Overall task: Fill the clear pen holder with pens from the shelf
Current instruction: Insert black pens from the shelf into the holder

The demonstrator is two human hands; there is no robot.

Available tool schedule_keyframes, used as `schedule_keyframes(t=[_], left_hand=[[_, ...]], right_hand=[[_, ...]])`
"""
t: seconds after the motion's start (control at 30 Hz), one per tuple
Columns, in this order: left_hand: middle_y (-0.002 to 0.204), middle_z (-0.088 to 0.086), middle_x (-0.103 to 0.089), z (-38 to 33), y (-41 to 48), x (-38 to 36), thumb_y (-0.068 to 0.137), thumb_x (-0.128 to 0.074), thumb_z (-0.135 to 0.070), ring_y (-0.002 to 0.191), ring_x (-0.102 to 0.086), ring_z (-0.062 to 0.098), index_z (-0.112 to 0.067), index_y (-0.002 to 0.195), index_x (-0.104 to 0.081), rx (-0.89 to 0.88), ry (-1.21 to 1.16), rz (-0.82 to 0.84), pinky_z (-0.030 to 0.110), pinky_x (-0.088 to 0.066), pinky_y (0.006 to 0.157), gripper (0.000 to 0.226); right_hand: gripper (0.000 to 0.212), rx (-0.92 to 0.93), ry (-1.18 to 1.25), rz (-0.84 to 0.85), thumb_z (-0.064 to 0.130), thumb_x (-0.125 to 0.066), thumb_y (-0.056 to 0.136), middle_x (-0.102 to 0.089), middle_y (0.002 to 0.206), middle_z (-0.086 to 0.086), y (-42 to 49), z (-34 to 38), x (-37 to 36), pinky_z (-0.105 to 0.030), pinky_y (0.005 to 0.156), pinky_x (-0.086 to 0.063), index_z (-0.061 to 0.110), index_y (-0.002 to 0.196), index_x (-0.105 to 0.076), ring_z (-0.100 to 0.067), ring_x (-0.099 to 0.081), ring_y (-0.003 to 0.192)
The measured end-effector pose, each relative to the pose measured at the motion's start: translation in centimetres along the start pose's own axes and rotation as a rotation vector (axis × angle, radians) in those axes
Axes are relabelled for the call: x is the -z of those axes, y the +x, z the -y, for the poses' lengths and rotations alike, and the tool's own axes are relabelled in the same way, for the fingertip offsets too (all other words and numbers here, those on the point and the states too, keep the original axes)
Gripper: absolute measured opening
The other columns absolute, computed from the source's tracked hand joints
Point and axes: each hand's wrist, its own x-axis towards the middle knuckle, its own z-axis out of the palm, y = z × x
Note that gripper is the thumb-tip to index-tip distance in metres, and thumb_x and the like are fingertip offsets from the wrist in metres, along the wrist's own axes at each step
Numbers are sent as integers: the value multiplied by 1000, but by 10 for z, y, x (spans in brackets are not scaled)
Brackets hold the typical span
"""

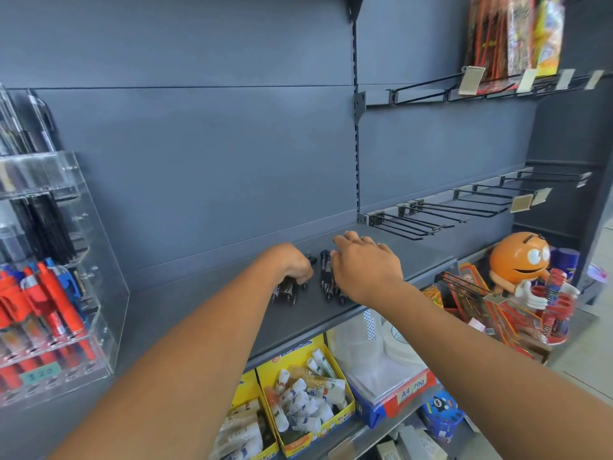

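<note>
Left grip curled round pen bundle on shelf. Right grip flat, fingers spread over loose pens just beside. Clear pen holder well left of both, partly stocked.

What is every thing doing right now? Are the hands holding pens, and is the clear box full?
left hand: fingers curled round a bunch of black pens
right hand: fingers spread, lying over the loose pens
clear pen holder: upright, partly filled
lower wire hooks: empty
yellow box: open, tubes inside
</note>
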Motion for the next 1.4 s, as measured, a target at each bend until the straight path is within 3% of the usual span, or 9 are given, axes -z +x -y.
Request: schedule_keyframes(t=[0.1,0.27,0.53,0.77,0.93,1.03,1.17,1.3,1.4], left_hand=[[101,19,-51,6,3,-3,86,-60,-8,81,-55,32,1,110,-50,39,-152,7,33,-50,72,28],[80,12,-45,15,9,-8,80,-60,-3,70,-49,27,-3,77,-44,53,-343,-76,34,-47,74,17],[83,9,-49,49,8,-4,77,-58,2,52,-54,22,-6,95,-45,2,-815,-191,26,-39,53,25],[66,7,-50,73,-20,7,73,-58,6,56,-56,23,-15,80,-47,-202,-1136,-341,24,-40,48,25],[69,3,-52,78,-34,-2,77,-57,10,60,-52,22,-16,86,-52,-316,-1199,-421,30,-45,57,27],[71,10,-56,81,-38,-4,74,-58,8,61,-52,21,-13,91,-55,-345,-1151,-385,31,-42,57,27],[65,7,-61,82,-45,-9,75,-60,5,58,-54,19,-12,87,-58,-362,-1091,-365,23,-42,49,22],[60,3,-61,86,-48,-21,76,-59,6,51,-53,12,-11,83,-59,-365,-1084,-362,16,-40,45,18],[59,1,-61,89,-51,-26,81,-57,2,49,-53,11,-12,81,-58,-367,-1095,-360,17,-41,46,14]], right_hand=[[39,2,5,-10,33,-26,104,-48,136,-5,-2,-1,0,-45,104,-36,17,135,-45,-29,-46,126],[41,11,28,-28,33,-26,104,-48,137,-4,-4,1,0,-44,104,-37,18,138,-45,-28,-47,126],[40,36,80,-66,30,-27,104,-49,137,-2,-7,11,1,-41,99,-38,17,136,-48,-28,-50,122],[43,42,321,-104,34,-29,106,-56,134,-5,-11,47,19,-39,90,-41,20,145,-38,-31,-54,119],[46,170,858,-212,39,-31,105,-43,149,0,-6,85,43,-33,96,-37,25,149,-26,-19,-53,115],[43,252,855,-222,33,-32,107,-49,146,-6,-7,100,51,-31,92,-40,28,149,-28,-23,-54,117],[39,290,803,-222,24,-33,106,-65,97,-9,-10,111,53,-33,74,-46,24,144,-40,-19,-60,86],[33,330,624,-189,14,-35,103,-64,122,-5,-14,116,43,-38,82,-52,13,124,-60,-34,-66,95],[32,346,630,-196,12,-36,102,-65,121,-6,-19,118,45,-30,80,-49,9,118,-64,-37,-67,93]])
